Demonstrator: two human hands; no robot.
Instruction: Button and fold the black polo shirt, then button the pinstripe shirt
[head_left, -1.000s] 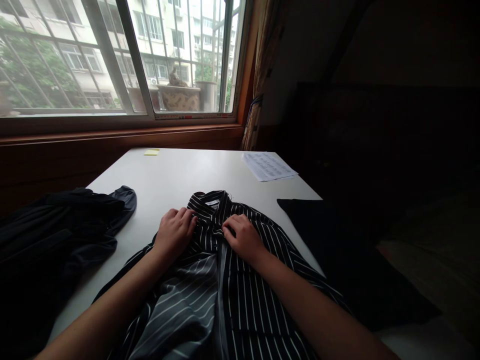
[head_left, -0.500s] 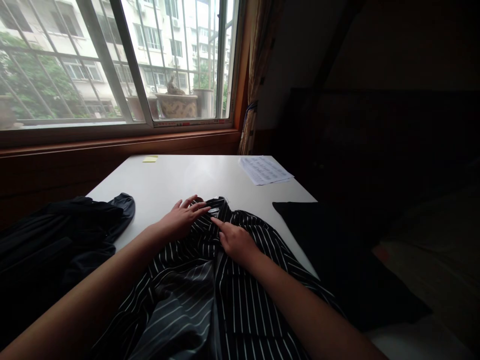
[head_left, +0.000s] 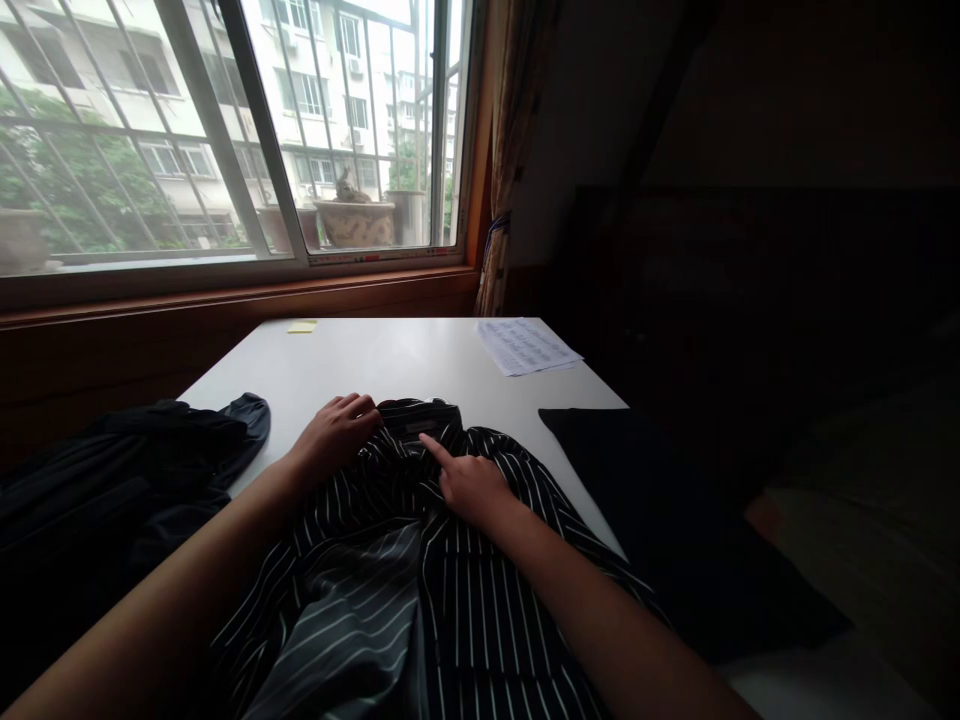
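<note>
A black shirt with white stripes lies open-fronted over the near part of the white table, its collar away from me and its greyer inner side partly showing. At the collar's left edge my left hand is closed, fingers bent over the cloth. My right hand rests on the right front just below the collar. Its index finger points out toward the neck opening, while the other fingers curl into the fabric, their tips hidden.
Dark clothing is heaped at the left. A flat dark cloth hangs over the table's right edge. Printed sheets and a yellow sticky note lie on the white table at the far side, below a barred window.
My left hand has moved left from the middle of the collar to its left edge, and its spread fingers have bent. The collar opening shows more. My right hand stays nearly in place.
</note>
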